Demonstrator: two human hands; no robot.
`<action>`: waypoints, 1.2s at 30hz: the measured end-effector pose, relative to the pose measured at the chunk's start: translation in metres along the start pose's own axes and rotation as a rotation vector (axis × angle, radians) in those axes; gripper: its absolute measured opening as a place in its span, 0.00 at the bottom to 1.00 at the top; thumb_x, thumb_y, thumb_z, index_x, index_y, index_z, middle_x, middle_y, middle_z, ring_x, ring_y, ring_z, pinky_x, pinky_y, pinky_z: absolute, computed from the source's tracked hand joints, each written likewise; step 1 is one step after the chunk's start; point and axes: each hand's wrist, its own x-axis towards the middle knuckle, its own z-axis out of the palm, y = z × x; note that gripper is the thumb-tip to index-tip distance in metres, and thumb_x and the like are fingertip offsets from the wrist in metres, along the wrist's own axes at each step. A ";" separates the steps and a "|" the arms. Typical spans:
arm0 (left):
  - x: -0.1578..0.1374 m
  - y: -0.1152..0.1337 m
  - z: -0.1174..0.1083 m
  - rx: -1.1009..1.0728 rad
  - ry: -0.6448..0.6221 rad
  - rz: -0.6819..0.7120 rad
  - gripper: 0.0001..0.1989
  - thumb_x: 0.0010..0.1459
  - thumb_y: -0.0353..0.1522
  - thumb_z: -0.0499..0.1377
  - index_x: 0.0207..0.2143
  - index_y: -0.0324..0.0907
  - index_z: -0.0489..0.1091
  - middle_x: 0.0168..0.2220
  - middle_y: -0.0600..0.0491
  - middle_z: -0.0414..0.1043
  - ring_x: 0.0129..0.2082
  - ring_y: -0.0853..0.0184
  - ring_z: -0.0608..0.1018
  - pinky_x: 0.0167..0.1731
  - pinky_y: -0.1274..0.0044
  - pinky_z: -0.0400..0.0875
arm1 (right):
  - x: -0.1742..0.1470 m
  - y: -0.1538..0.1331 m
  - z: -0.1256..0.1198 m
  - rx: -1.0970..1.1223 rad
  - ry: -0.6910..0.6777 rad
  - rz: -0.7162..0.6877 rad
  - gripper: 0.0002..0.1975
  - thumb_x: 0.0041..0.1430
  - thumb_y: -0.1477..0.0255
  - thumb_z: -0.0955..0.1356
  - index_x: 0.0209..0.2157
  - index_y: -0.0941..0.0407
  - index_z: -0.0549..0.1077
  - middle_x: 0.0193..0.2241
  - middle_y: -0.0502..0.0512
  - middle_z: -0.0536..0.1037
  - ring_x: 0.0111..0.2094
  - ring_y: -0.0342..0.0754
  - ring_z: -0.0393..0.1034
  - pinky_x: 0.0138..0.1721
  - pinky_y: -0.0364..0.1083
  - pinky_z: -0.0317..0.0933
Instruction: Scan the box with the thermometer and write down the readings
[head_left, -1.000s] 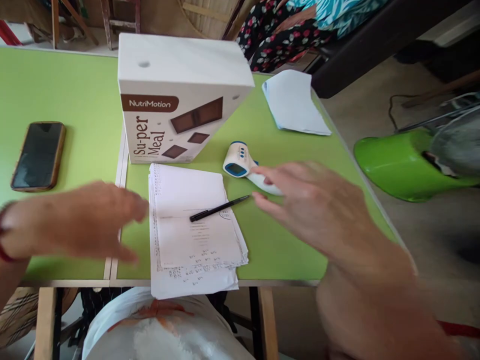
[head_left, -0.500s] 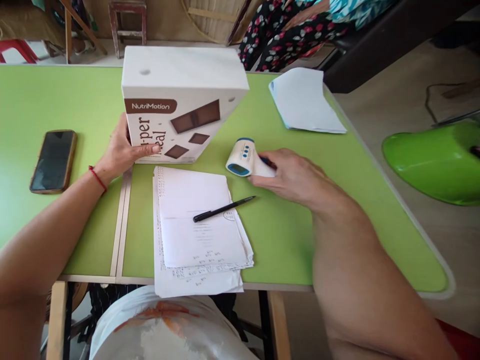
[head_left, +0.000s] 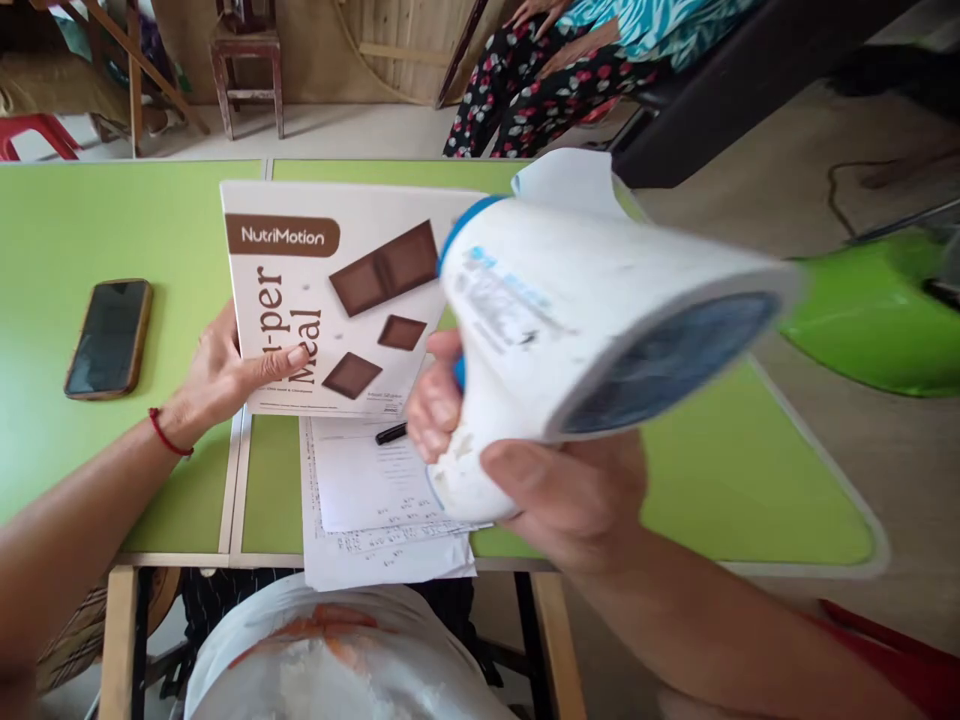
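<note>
My left hand grips the lower left side of a white NutriMotion box, with the thumb across its front. The box front, printed with brown chocolate pieces, faces me. High and close to the camera, my right hand is wrapped round the handle of a white and blue infrared thermometer. Its dark oval screen end points to the right, and it covers the right side of the box. Below the box lie stacked written papers. A black pen on them is mostly hidden.
On the green table, a phone lies at the left. A folded white paper shows behind the thermometer. Across the table sits a person in floral trousers. A green chair stands at the right, a wooden stool at the back.
My right hand has lifted the thermometer off the table towards the camera and turned it. My left hand has tilted the box so its front faces me, moving it nearer over the papers.
</note>
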 end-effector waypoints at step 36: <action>-0.004 -0.007 -0.002 -0.056 -0.079 0.053 0.31 0.44 0.43 0.79 0.46 0.41 0.72 0.43 0.45 0.83 0.41 0.52 0.84 0.39 0.65 0.84 | -0.001 0.050 0.023 0.096 -0.070 -0.010 0.13 0.58 0.60 0.75 0.36 0.53 0.73 0.26 0.47 0.72 0.25 0.43 0.65 0.26 0.45 0.63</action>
